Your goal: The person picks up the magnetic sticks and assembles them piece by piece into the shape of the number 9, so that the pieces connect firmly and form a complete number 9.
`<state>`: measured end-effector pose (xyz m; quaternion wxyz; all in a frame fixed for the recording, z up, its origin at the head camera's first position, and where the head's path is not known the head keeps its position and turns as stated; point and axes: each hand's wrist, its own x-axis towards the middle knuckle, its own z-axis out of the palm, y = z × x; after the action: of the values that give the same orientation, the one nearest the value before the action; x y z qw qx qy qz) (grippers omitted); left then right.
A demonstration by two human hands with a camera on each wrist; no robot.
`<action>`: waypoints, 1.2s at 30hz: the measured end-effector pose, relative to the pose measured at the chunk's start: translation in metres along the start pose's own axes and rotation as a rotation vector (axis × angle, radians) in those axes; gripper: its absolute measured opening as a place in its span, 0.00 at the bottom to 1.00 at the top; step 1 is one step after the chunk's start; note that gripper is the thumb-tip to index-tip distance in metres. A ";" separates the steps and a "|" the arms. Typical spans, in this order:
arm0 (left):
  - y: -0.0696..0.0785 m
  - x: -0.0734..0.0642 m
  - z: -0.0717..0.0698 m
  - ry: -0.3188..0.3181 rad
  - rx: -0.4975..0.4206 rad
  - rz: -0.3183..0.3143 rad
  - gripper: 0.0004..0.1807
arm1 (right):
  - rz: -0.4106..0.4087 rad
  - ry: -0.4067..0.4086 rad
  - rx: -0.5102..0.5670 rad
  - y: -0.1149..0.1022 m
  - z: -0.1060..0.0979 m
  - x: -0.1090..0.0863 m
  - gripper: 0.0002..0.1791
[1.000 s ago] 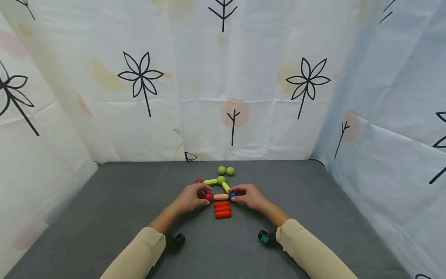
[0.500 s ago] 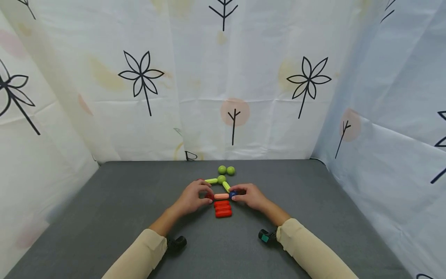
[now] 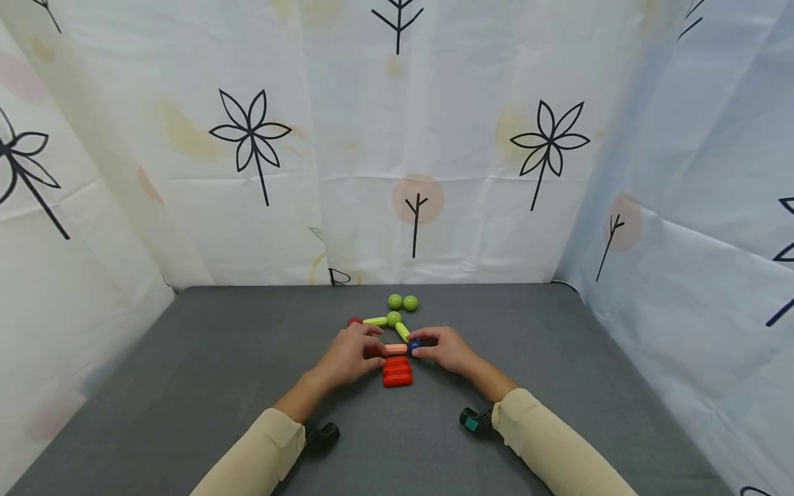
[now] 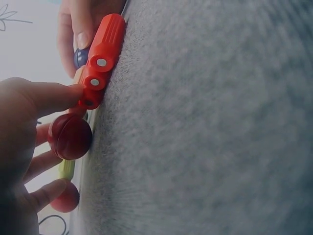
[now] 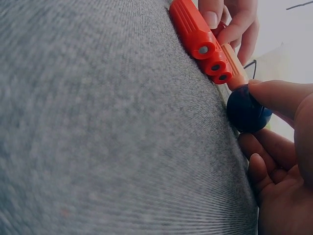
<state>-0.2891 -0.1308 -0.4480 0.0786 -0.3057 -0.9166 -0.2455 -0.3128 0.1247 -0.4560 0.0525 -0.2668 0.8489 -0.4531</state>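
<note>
Magnetic rods and balls lie joined on the grey table. My left hand [image 3: 355,355] pinches the left end of an orange rod [image 3: 396,349], thumb in front and fingers behind. A dark red ball [image 4: 71,138] at that end sits within the curl of this hand, mostly hidden in the head view. My right hand [image 3: 448,350] pinches a blue ball [image 5: 248,109] at the rod's other end between thumb and fingers. From the blue ball a yellow-green rod [image 3: 402,332] leads up to a green ball [image 3: 393,319].
Another yellow-green rod [image 3: 375,322] joins the green ball to a second red ball [image 3: 355,321]. Two loose green balls [image 3: 402,302] lie behind. Three red rods [image 3: 397,372] lie side by side just in front of the orange rod. Patterned cloth [image 3: 471,234] rises behind the table [image 3: 496,310].
My left hand has slid right, from around the red ball to the orange rod's left end, covering the ball. The right hand has stayed at the blue ball.
</note>
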 end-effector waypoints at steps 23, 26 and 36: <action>0.005 0.000 0.000 -0.052 0.168 -0.027 0.08 | 0.005 -0.001 -0.015 -0.001 0.001 0.000 0.17; 0.004 0.001 0.000 -0.056 0.112 -0.051 0.06 | 0.005 -0.001 -0.014 -0.001 0.001 0.000 0.18; 0.007 0.003 -0.008 0.096 -0.217 -0.174 0.02 | 0.017 0.008 -0.004 -0.002 0.001 0.000 0.17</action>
<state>-0.2872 -0.1281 -0.4370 0.0674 -0.2197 -0.9029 -0.3633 -0.3117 0.1231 -0.4554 0.0523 -0.2577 0.8522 -0.4523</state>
